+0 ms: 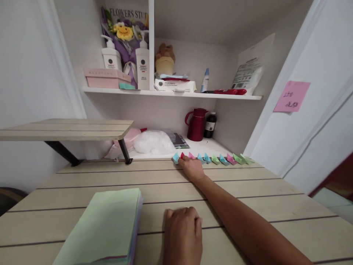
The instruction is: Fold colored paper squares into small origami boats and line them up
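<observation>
My right hand (191, 168) reaches to the far edge of the desk, fingers pinched at a light blue folded-paper boat (175, 158). This boat is at the left end of a row of small folded-paper boats in blue, pink and green. A red folded piece (182, 155) shows just behind my fingertips, and a pink one (191, 155) is partly hidden by the hand. My left hand (183, 235) rests on the desk near me, curled closed with nothing visible in it. To its left lies a thick stack of coloured paper (107, 221), pale green on top.
A raised wooden shelf (66, 129) on black legs stands at the left. Behind the desk edge are a white fluffy bag (154, 142), a dark red jug (196, 124) and a dark bottle (210, 125). A cupboard shelf (171, 94) above holds bottles and boxes.
</observation>
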`<state>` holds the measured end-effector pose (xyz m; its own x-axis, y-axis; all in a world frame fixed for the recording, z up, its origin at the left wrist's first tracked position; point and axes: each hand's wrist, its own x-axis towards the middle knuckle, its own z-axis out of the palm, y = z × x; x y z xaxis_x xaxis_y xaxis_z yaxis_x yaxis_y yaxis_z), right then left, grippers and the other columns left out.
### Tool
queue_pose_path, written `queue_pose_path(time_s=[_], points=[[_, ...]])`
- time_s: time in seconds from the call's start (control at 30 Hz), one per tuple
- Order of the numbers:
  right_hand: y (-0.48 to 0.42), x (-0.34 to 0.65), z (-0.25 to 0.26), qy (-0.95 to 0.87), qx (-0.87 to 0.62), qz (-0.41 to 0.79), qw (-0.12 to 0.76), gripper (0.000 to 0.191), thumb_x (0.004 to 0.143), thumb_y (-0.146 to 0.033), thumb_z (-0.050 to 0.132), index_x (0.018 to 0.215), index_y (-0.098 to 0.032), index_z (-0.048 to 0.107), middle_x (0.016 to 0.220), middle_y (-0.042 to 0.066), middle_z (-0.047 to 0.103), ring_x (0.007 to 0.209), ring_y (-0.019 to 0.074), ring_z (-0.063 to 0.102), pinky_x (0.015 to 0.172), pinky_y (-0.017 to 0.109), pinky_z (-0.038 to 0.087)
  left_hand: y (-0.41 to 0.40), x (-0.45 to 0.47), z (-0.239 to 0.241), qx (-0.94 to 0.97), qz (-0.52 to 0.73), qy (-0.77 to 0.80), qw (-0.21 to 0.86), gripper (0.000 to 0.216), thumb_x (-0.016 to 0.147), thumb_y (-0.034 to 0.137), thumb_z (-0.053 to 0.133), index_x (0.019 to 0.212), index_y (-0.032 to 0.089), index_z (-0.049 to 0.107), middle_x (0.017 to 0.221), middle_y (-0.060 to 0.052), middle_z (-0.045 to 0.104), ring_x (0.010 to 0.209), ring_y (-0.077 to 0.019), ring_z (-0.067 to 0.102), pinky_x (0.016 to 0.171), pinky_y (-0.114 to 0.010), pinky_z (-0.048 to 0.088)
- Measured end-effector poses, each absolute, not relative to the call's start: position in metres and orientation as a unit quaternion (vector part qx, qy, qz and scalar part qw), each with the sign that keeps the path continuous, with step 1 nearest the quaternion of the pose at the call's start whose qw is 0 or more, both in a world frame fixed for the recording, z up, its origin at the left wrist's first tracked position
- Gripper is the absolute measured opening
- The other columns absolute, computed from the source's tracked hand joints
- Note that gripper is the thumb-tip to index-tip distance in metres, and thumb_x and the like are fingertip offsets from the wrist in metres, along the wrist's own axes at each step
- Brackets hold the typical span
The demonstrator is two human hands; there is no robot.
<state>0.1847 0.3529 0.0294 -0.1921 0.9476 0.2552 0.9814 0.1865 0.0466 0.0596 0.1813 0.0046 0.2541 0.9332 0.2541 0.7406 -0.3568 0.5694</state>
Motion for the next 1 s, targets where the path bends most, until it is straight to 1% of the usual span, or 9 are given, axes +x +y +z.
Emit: queue_pose_path(time_s=[0.13,0.3,0.43,0.5,0.57,0.67,0.8,0.9,1.0], points=[[0.354,0.186,0.026,-0.754,-0.642,-0.089,0.104,0.026,0.098,-0.025,0.039,0.106,-0.023,0.064,0.109,0.011,0.067,0.092,0.0238,0.065,0.073,0.031,0.041,0.180,0.059,0.009,0.772,0.283,0.541,0.176,0.020,0.089,0.018,0.046,0.079,0.024,0.063,0.084,0.000,0.072,0.082,-0.0186,0.063,0.077,-0.036,0.030],[0.352,0.189,0.024,-0.723,-0.668,-0.060,0.167,0.025,0.095,-0.032,0.047,0.116,-0.027,0.059,0.109,0.008,0.068,0.092,0.0239,0.064,0.071,0.029,0.040,0.180,0.058,0.009,0.774,0.274,0.541,0.180,0.020,0.089,0.018,0.047,0.079,0.024,0.063,0.084,0.000,0.072,0.083,-0.0186,0.063,0.077,-0.035,0.029],[0.347,0.193,0.030,-0.687,-0.687,-0.027,0.236,0.032,0.098,-0.031,0.038,0.126,-0.027,0.051,0.098,0.004,0.070,0.087,0.0198,0.064,0.067,0.026,0.039,0.181,0.058,0.010,0.777,0.260,0.546,0.175,0.021,0.090,0.019,0.046,0.079,0.023,0.063,0.084,0.000,0.072,0.082,-0.0191,0.063,0.076,-0.035,0.029],[0.345,0.191,0.034,-0.675,-0.690,-0.006,0.261,0.033,0.099,-0.029,0.033,0.126,-0.023,0.050,0.091,0.003,0.070,0.082,0.0175,0.064,0.064,0.024,0.039,0.181,0.058,0.011,0.779,0.257,0.545,0.174,0.021,0.090,0.018,0.046,0.079,0.023,0.063,0.084,0.000,0.072,0.082,-0.0190,0.063,0.076,-0.035,0.029],[0.343,0.184,0.036,-0.672,-0.687,0.014,0.276,0.031,0.097,-0.029,0.035,0.123,-0.023,0.052,0.088,0.002,0.069,0.079,0.0164,0.064,0.062,0.024,0.038,0.182,0.058,0.012,0.781,0.259,0.542,0.170,0.021,0.090,0.017,0.045,0.079,0.023,0.063,0.085,0.000,0.072,0.083,-0.0189,0.063,0.076,-0.035,0.030],[0.345,0.164,0.035,-0.672,-0.682,0.037,0.286,0.028,0.092,-0.037,0.049,0.118,-0.025,0.054,0.088,0.001,0.069,0.080,0.0174,0.064,0.061,0.024,0.037,0.182,0.058,0.011,0.782,0.262,0.541,0.163,0.021,0.090,0.017,0.045,0.079,0.023,0.063,0.084,0.000,0.072,0.083,-0.0187,0.063,0.075,-0.035,0.030],[0.352,0.139,0.030,-0.656,-0.702,0.042,0.274,0.038,0.085,-0.042,0.062,0.117,-0.025,0.051,0.089,0.003,0.069,0.086,0.0222,0.064,0.067,0.027,0.037,0.184,0.058,0.006,0.782,0.265,0.542,0.157,0.021,0.088,0.015,0.046,0.078,0.024,0.063,0.082,0.000,0.072,0.081,-0.0185,0.064,0.075,-0.035,0.030],[0.359,0.134,0.027,-0.646,-0.717,0.039,0.257,0.040,0.085,-0.043,0.063,0.118,-0.024,0.050,0.092,0.006,0.069,0.090,0.0247,0.064,0.071,0.030,0.039,0.185,0.060,0.000,0.782,0.273,0.539,0.154,0.021,0.087,0.014,0.047,0.078,0.024,0.063,0.081,0.001,0.072,0.081,-0.0187,0.064,0.075,-0.035,0.030],[0.363,0.139,0.026,-0.640,-0.728,0.034,0.241,0.036,0.087,-0.044,0.059,0.117,-0.025,0.051,0.095,0.007,0.070,0.093,0.0260,0.064,0.073,0.032,0.040,0.186,0.062,-0.002,0.778,0.274,0.543,0.156,0.020,0.087,0.014,0.048,0.078,0.024,0.063,0.081,0.000,0.072,0.082,-0.0195,0.063,0.076,-0.036,0.030]])
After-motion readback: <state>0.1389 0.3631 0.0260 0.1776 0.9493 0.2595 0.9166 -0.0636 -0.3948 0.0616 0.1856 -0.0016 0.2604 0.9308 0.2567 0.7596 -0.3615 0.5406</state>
